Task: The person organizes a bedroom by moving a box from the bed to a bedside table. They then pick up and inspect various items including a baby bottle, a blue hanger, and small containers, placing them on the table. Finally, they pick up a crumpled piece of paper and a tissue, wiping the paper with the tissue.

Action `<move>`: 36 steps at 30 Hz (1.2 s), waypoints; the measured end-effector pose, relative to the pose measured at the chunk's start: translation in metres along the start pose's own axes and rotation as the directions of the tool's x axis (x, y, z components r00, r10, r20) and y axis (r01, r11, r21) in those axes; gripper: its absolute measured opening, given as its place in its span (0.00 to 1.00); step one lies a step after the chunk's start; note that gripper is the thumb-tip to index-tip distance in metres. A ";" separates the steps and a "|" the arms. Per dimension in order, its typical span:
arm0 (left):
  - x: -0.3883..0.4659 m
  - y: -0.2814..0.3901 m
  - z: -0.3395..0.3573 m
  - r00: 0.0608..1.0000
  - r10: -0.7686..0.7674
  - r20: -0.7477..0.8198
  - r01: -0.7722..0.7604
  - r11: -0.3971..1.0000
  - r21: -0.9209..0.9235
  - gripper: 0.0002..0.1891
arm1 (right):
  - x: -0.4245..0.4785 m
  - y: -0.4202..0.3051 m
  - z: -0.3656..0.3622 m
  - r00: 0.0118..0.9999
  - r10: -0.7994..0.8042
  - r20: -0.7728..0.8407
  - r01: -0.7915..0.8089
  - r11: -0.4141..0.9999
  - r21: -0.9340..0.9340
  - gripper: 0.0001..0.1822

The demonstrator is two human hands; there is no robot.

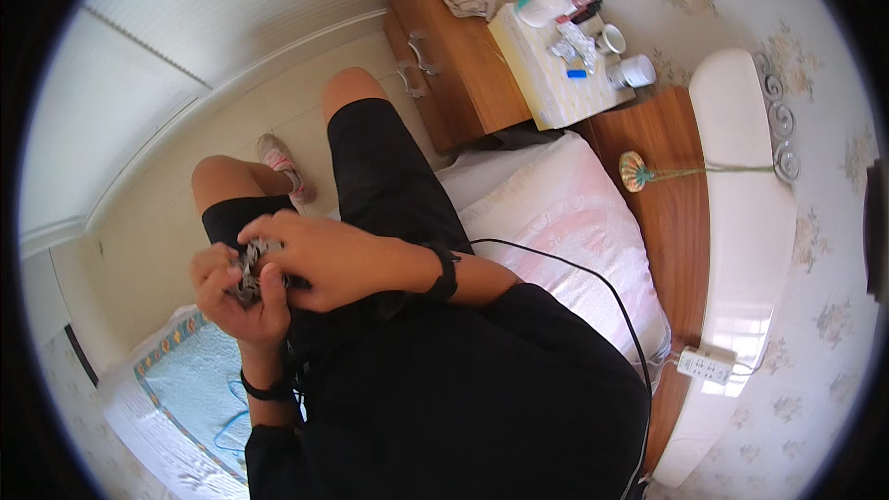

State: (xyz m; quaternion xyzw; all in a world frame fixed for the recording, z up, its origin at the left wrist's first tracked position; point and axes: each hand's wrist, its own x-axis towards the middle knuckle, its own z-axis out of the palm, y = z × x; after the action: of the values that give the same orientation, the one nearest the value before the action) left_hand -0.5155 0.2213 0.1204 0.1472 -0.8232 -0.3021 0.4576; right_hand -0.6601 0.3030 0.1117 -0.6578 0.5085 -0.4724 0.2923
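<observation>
A small, jagged grey object [251,265] is held between both hands in front of my left thigh. It looks metallic, but blur and fingers hide much of it, and its exact kind cannot be told. My left hand [239,298] grips it from below, with the thumb on the near side and curled fingers on the far side. My right hand [337,260] reaches over from the right, its bent fingertips on the object's top. Each wrist wears a black band, the right one [444,272] with a loose end.
A wooden cabinet [479,83] beyond my right knee bears a yellow-and-white box [555,101] with a mug [611,39] and jars. A pink pillow [576,201] lies by the wooden headboard [667,222]. A black cable [604,281] runs past my right arm. A power strip [707,364] lies nearby.
</observation>
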 end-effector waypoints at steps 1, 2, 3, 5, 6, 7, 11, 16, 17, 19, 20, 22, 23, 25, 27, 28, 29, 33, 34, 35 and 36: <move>0.002 0.000 -0.001 1.000 -0.003 -0.007 0.004 1.000 0.022 0.24 | 0.001 -0.002 -0.006 0.997 -0.034 -0.074 0.033 0.999 -0.013 0.14; 0.003 -0.001 -0.001 1.000 -0.007 -0.016 0.008 0.999 0.045 0.30 | 0.004 -0.004 -0.010 0.981 -0.097 -0.167 0.089 0.995 -0.052 0.14; 0.004 -0.002 -0.003 1.000 -0.007 -0.030 0.009 0.998 0.064 0.37 | 0.005 -0.004 -0.011 0.976 -0.070 -0.208 0.066 0.997 -0.029 0.16; 0.009 -0.001 0.007 0.990 -0.090 -0.107 0.079 0.991 -0.104 0.42 | 0.009 -0.002 -0.011 0.958 -0.027 -0.284 0.036 0.999 0.028 0.19; 0.009 -0.002 0.010 0.979 -0.134 -0.152 0.103 0.976 -0.193 0.44 | 0.012 -0.005 -0.011 0.943 0.004 -0.332 0.014 0.999 0.051 0.16; 0.012 -0.004 0.005 0.979 -0.197 -0.053 0.182 0.960 -0.213 0.43 | 0.014 -0.007 -0.011 0.935 -0.005 -0.355 0.012 1.000 0.017 0.16; 0.010 -0.017 -0.021 0.859 -0.419 0.295 0.494 0.831 -0.255 0.37 | 0.019 -0.008 -0.006 0.910 0.073 -0.408 -0.069 0.997 0.024 0.14; 0.004 -0.054 -0.044 0.846 -0.423 0.325 0.521 0.787 -0.330 0.23 | 0.049 0.006 0.012 0.958 0.146 -0.245 -0.153 0.988 -0.008 0.13; -0.001 -0.067 -0.049 0.858 -0.421 0.295 0.506 0.793 -0.340 0.22 | 0.059 0.007 0.018 0.977 0.130 -0.172 -0.139 0.989 -0.041 0.14; -0.005 -0.087 -0.068 0.899 -0.411 0.153 0.437 0.812 -0.387 0.19 | 0.076 0.015 0.041 0.978 0.129 -0.162 -0.126 0.992 0.030 0.17; -0.007 -0.103 -0.083 0.878 -0.447 0.173 0.479 0.802 -0.357 0.18 | 0.089 0.023 0.054 0.975 0.088 -0.204 -0.068 0.992 0.104 0.20; -0.015 -0.144 -0.115 0.867 -0.488 0.101 0.490 0.797 -0.353 0.15 | 0.117 0.037 0.078 0.969 0.100 -0.227 -0.049 0.975 0.218 0.24; -0.019 -0.169 -0.130 0.876 -0.482 0.008 0.449 0.810 -0.377 0.14 | 0.134 0.043 0.088 0.969 0.141 -0.203 -0.088 0.965 0.248 0.26; -0.027 -0.222 -0.184 0.839 -0.525 -0.140 0.423 0.794 -0.437 0.12 | 0.186 0.051 0.115 0.982 0.189 -0.009 -0.186 0.976 0.113 0.25; -0.045 -0.273 -0.240 0.738 -0.637 -0.222 0.425 0.695 -0.580 0.09 | 0.242 0.077 0.144 0.969 0.166 0.183 -0.169 0.986 -0.001 0.25; -0.058 -0.292 -0.259 0.653 -0.705 -0.277 0.443 0.652 -0.616 0.05 | 0.267 0.090 0.153 0.944 0.169 0.284 -0.162 0.986 -0.049 0.25; -0.074 -0.311 -0.287 0.627 -0.675 -0.390 0.463 0.725 -0.509 0.04 | 0.296 0.099 0.169 0.906 0.175 0.386 -0.148 0.984 -0.099 0.25; -0.144 -0.336 -0.367 0.246 -0.603 -0.759 0.659 0.678 -0.325 0.06 | 0.413 0.133 0.280 0.549 0.182 0.816 0.430 0.775 -0.463 0.18; -0.160 -0.333 -0.373 0.086 -0.568 -0.819 0.694 0.623 -0.359 0.07 | 0.437 0.145 0.315 0.402 0.213 0.891 0.559 0.713 -0.423 0.17; -0.168 -0.326 -0.383 -0.030 -0.625 -0.780 0.516 0.659 -0.548 0.07 | 0.462 0.160 0.352 0.244 0.256 0.935 0.679 0.644 -0.353 0.16; -0.169 -0.316 -0.397 -0.120 -0.686 -0.718 0.296 0.665 -0.686 0.08 | 0.485 0.181 0.394 0.140 0.295 0.945 0.676 0.669 -0.309 0.17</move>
State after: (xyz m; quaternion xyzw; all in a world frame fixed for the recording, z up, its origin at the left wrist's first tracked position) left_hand -0.1007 -0.0797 -0.0332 0.5336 -0.1352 -0.3988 0.7335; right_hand -0.3520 -0.2497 -0.0382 -0.9166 0.2283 0.2626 0.1969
